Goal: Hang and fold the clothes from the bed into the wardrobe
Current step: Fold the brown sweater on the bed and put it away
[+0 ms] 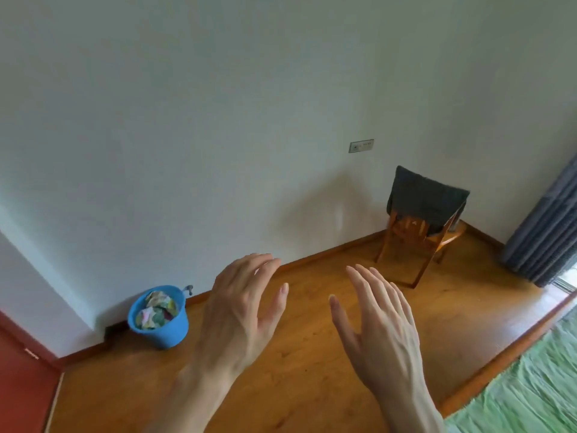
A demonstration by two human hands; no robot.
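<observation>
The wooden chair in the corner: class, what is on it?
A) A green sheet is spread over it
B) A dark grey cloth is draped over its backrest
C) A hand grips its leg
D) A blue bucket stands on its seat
B: a dark grey cloth hangs over the backrest of the wooden chair.

Bed (530,385) cropped at lower right

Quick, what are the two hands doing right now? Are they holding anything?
Left hand: open, fingers spread and relaxed, holding nothing.
Right hand: open, fingers straight, holding nothing.
</observation>
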